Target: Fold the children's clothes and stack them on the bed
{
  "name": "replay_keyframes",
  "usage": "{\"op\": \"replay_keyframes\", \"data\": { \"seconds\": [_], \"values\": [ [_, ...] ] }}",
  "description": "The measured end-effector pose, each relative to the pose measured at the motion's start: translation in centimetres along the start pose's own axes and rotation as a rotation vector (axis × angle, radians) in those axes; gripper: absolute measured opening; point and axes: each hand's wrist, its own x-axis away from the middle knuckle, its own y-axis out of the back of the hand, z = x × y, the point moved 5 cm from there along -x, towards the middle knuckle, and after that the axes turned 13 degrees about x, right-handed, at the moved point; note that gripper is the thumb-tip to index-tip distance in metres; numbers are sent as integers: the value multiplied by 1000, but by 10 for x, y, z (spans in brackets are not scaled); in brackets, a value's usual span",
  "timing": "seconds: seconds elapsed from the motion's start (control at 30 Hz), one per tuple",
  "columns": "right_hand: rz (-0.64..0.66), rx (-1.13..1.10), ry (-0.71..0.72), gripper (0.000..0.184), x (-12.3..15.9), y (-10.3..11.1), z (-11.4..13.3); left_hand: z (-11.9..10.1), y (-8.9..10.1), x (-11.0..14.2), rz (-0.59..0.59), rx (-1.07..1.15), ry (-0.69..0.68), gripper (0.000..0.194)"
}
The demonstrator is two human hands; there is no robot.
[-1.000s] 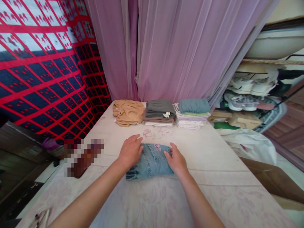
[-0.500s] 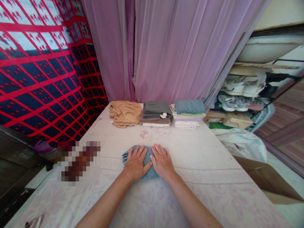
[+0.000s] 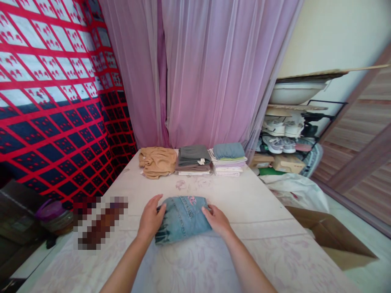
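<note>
A folded light-blue denim garment (image 3: 183, 221) with stitched seams, a frayed dark-edged left end and a small pink motif lies on the patterned sheet in front of me. At its left end is my left hand (image 3: 151, 217), the thumb on the denim edge and the fingers reaching along the far side. My right hand (image 3: 217, 219) pinches the opposite end, thumb on top and fingertips hidden beneath the cloth. Behind it stand tan trousers (image 3: 159, 160), a pile of dark grey and brown clothes (image 3: 193, 156), and a pile topped by blue-grey cloth (image 3: 228, 151).
The bed-like surface (image 3: 256, 244) carries a floral sheet. An open cardboard box (image 3: 332, 232) sits on the floor at right, near a shoe rack (image 3: 281, 130). Purple curtains (image 3: 207, 81) hang behind, and a purple-rimmed bucket (image 3: 53, 213) stands at left.
My hands were lying flat on top of the denim; they have moved apart to its two ends and now hold it there. The view has tilted up and turned right.
</note>
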Motion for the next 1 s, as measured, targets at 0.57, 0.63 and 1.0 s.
{"op": "replay_keyframes", "data": {
  "seconds": [0.57, 0.63, 1.0],
  "values": [
    [-59, -187, 100, 42, -23, 37, 23, -33, 7, -14, 93, 846, 503, 62],
    [-131, -224, 143, 43, -53, 72, 39, -63, 15, -48, 79, 898, 413, 62],
    [-505, 164, -87, 48, -190, 184, 111, -145, 2, -272, 54, 726, 243, 32]
  ]
}}
